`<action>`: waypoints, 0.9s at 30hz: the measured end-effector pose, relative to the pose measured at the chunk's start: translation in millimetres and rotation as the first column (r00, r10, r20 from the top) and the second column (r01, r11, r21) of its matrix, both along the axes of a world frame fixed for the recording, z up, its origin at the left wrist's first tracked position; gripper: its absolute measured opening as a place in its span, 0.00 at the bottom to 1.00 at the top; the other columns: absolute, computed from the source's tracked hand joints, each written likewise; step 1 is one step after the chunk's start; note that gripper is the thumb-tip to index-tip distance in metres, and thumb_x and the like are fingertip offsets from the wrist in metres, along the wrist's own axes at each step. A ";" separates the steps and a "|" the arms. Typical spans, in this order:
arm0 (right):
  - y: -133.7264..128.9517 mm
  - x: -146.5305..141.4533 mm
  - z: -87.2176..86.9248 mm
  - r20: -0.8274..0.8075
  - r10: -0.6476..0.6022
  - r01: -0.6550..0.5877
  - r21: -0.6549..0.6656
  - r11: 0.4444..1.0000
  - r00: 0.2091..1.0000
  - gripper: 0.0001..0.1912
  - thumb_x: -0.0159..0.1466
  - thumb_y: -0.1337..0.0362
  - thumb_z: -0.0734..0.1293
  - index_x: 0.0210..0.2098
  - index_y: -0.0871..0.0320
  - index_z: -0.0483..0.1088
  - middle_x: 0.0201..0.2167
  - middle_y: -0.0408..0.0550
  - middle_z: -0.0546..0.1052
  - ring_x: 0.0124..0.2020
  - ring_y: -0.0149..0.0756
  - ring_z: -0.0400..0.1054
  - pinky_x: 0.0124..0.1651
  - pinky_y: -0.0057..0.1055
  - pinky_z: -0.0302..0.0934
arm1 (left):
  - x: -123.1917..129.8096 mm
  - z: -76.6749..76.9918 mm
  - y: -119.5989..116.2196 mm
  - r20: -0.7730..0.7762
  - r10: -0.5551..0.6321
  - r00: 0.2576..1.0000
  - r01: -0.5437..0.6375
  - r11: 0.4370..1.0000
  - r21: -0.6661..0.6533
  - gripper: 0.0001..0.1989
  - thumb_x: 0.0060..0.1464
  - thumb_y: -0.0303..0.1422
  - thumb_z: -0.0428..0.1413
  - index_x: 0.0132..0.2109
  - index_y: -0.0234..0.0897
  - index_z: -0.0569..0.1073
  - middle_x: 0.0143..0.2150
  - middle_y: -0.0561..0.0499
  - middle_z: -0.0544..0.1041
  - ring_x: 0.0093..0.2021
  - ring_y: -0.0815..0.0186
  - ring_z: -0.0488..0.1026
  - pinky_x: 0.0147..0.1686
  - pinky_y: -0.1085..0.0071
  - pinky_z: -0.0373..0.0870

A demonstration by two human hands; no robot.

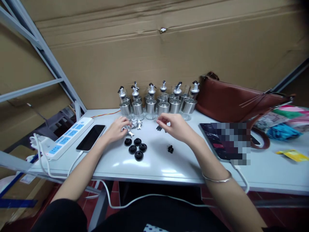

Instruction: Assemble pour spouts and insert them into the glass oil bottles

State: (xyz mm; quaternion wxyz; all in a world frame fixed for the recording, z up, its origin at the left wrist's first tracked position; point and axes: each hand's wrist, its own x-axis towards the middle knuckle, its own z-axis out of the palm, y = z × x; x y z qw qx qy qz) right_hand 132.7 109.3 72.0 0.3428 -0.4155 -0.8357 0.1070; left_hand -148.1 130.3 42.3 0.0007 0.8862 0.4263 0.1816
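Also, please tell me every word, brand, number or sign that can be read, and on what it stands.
"00", apparently, on the tablet; its other text is blurred.
Power strip: any marks are too small.
Yellow packet: any print is too blurred.
I can read nothing else.

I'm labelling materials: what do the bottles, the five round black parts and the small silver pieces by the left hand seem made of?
Bottles: clear glass or plastic, see-through at the base, with metallic sleeves, probably steel, judging by their grey sheen.
Round black parts: likely plastic or rubber, dark with faint highlights.
Silver pieces: metal or metallic-coated plastic; bright and shiny.
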 end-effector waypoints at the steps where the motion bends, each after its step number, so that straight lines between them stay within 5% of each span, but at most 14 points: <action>1: 0.9 1.7 -0.6 -0.003 -0.013 0.013 0.003 1.000 1.000 0.07 0.64 0.65 0.61 0.30 0.58 0.69 0.23 0.43 0.72 0.25 0.31 0.64 0.30 0.26 0.54 | -0.9 -0.5 0.4 -0.033 -0.007 0.999 0.006 1.000 -0.019 0.17 0.47 0.21 0.47 0.42 0.37 0.74 0.43 0.47 0.70 0.46 0.59 0.65 0.51 0.61 0.63; 10: 5.8 7.2 -3.9 -0.016 -0.039 0.039 0.004 0.999 0.999 0.06 0.63 0.65 0.62 0.30 0.58 0.69 0.24 0.44 0.74 0.26 0.31 0.66 0.31 0.27 0.55 | -2.4 -5.2 1.4 -0.084 -0.005 0.996 -0.006 0.990 -0.142 0.12 0.56 0.27 0.51 0.46 0.38 0.74 0.46 0.46 0.73 0.49 0.58 0.66 0.51 0.59 0.62; 15: 5.7 6.6 -4.0 -0.022 -0.034 0.034 0.002 0.999 0.999 0.06 0.62 0.66 0.63 0.30 0.59 0.69 0.24 0.43 0.73 0.26 0.31 0.65 0.31 0.27 0.55 | 14.4 0.9 -5.2 0.179 -0.076 0.981 0.090 0.993 -0.073 0.10 0.59 0.30 0.52 0.47 0.36 0.74 0.46 0.45 0.73 0.48 0.60 0.69 0.50 0.62 0.64; 19: -0.5 3.2 1.0 -0.095 0.065 -0.070 -0.046 0.996 0.993 0.04 0.60 0.65 0.67 0.35 0.58 0.71 0.23 0.41 0.72 0.26 0.30 0.65 0.31 0.27 0.57 | 50.1 11.6 -14.6 0.456 -0.129 0.881 0.197 0.975 -0.105 0.12 0.58 0.34 0.54 0.48 0.36 0.73 0.45 0.45 0.74 0.44 0.64 0.71 0.44 0.68 0.68; 23: -5.9 0.7 4.9 -0.212 0.154 -0.175 -0.085 0.981 0.965 0.05 0.59 0.64 0.68 0.35 0.57 0.74 0.28 0.43 0.75 0.30 0.31 0.68 0.35 0.28 0.61 | 76.9 10.1 -15.6 0.632 -0.030 0.774 0.239 0.939 -0.249 0.15 0.56 0.35 0.56 0.48 0.34 0.73 0.40 0.47 0.75 0.38 0.67 0.72 0.42 0.68 0.69; 27: -3.5 0.3 1.7 -0.232 0.200 -0.227 -0.094 0.969 0.952 0.06 0.60 0.64 0.67 0.34 0.58 0.76 0.29 0.45 0.76 0.31 0.32 0.70 0.36 0.29 0.62 | 80.4 1.3 -16.8 0.771 0.137 0.623 0.400 0.791 -0.463 0.19 0.51 0.38 0.60 0.48 0.31 0.73 0.40 0.46 0.78 0.40 0.63 0.75 0.43 0.65 0.70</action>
